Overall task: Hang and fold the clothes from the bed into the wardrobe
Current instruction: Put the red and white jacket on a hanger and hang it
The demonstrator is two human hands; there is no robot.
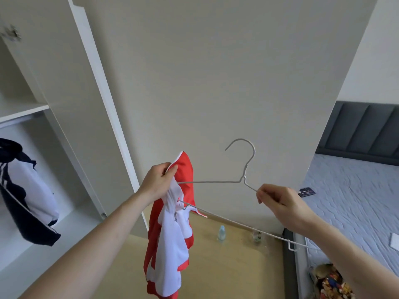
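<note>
A red and white jacket (170, 240) hangs in front of me, its collar gripped by my left hand (158, 180). A white wire hanger (246, 175) is held up to it, hook upward; its left end goes into the jacket by the collar. My right hand (278, 202) pinches the hanger's right shoulder wire. The open wardrobe (26, 108) stands at the left, with a navy and white jacket (26, 190) hanging inside. The bed (354, 201) with a pale quilted cover lies at the right.
The open wardrobe door (95, 117) stands between me and the wall. A small bottle (221, 232) and a small glass object (257, 236) stand on the wooden floor by the wall. A dark phone (306, 192) and a white item (395, 242) lie on the bed. A colourful bag (330, 283) sits beside the bed.
</note>
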